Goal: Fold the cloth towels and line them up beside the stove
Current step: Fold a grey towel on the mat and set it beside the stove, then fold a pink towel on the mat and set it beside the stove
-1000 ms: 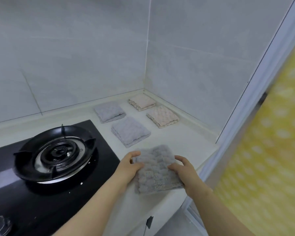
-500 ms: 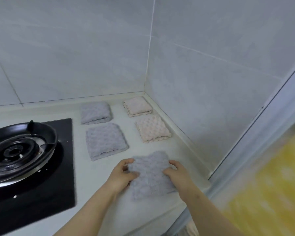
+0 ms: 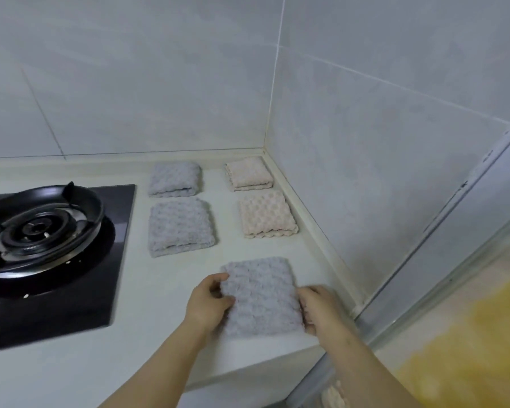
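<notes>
A folded grey towel point(image 3: 261, 295) lies on the white counter point(image 3: 159, 290) near its front right corner. My left hand point(image 3: 208, 303) pinches its left edge and my right hand point(image 3: 320, 307) grips its right edge. Behind it lie two folded grey towels, one nearer point(image 3: 180, 226) and one farther point(image 3: 175, 178), in a column beside the black stove point(image 3: 50, 245). To their right, two folded pink towels, the nearer point(image 3: 265, 214) and the farther point(image 3: 248, 173), form a second column along the right wall.
The gas burner point(image 3: 39, 225) sits on the black glass hob at left. Tiled walls meet in the back corner. The counter ends at a door frame point(image 3: 424, 275) on the right; a yellow patterned surface shows beyond it.
The view has swung right and closer. Both hands have set the grey towel flatter on the counter in front of the pink column, still holding its sides.
</notes>
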